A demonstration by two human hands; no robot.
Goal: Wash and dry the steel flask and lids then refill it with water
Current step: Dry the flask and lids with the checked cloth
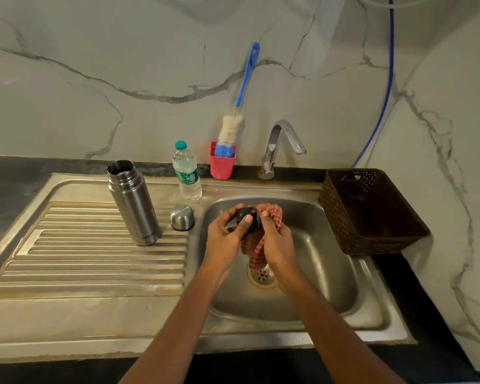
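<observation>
Though lidless, steel flask [133,203] upright on drainboard [94,261], brush [230,131] in red cup [222,167].

You've got dim, warm light, brightest on the wall [150,51] up top. Soft shadows in the sink [330,273], small glare on the tap [291,134] (mild). Wide-angle bends the sink's edges; focus sharp.

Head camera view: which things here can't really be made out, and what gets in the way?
All in the head view:
- Black inner lid: mostly covered by the left hand and the checked cloth that the right hand grips; its underside is hidden.
- Steel flask: inside too dark to tell whether it holds water.
- Blue hose: cut off by the top edge; lower end hidden behind the basket.
</observation>
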